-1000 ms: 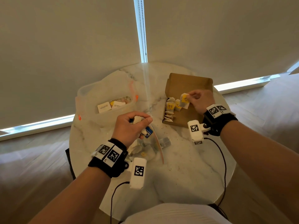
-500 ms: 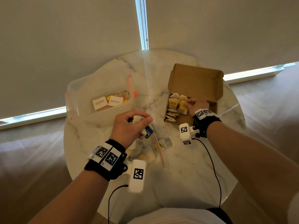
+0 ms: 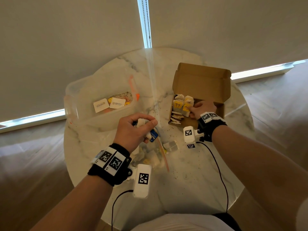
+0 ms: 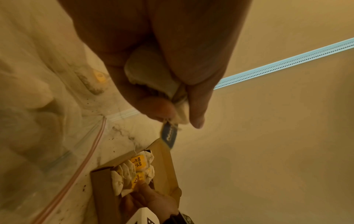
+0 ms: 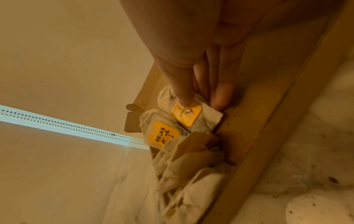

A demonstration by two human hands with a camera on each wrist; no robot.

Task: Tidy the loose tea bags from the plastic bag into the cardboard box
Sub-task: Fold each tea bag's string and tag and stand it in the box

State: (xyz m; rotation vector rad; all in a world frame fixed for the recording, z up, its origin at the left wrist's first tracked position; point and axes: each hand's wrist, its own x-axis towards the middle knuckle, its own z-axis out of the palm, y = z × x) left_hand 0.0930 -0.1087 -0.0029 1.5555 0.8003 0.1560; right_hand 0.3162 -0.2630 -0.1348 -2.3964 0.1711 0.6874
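Since a second ago my right hand (image 3: 202,108) has dropped from above the cardboard box (image 3: 202,77) down into it, and the yellow-tagged tea bag (image 5: 193,117) it carried now stands at the end of the row of tea bags (image 3: 177,112) along the box's left wall; thumb and fingers still pinch its top edge. My left hand (image 3: 133,130) has barely shifted: it stays curled around a pale, soft tea bag (image 4: 151,72), whose dark blue tag (image 3: 153,135) dangles below the fingers, above the plastic bag (image 3: 150,157) near the table's middle. The box's right half is bare brown board, so there is open room beside the row; its lid stands upright at the far side. Just outside the bag's mouth one loose tea bag (image 3: 170,145) lies on the marble table (image 3: 191,180), between my two wrists. A clear plastic tub (image 3: 78,104) with white cards inside sits at the left, well apart from the box. The tabletop is round, glossy, veined grey and sprinkled with dark tea crumbs. The zip bag is thin and crinkled, with a pink seal strip.
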